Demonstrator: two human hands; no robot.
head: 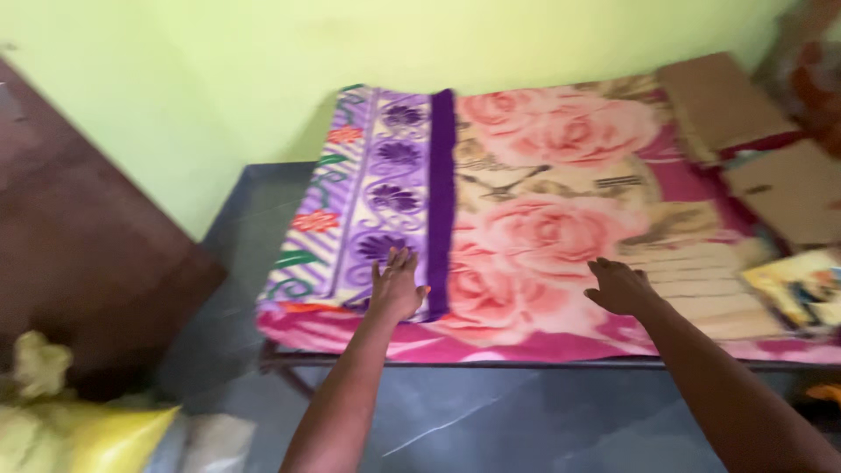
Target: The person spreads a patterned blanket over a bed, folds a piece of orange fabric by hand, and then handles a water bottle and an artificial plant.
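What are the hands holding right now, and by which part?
Nothing is held. The left hand lies flat on the folded purple blanket, near its front edge; the right hand rests flat on the rose-print blanket.

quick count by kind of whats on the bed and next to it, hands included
Hands: 2, left hand and right hand, both flat on the bedding
Blankets: 2, purple folded blanket lying on the pink rose blanket
Cardboard pieces: 2, cardboard and
Yellow sacks: 1, yellow sack
Total: 7
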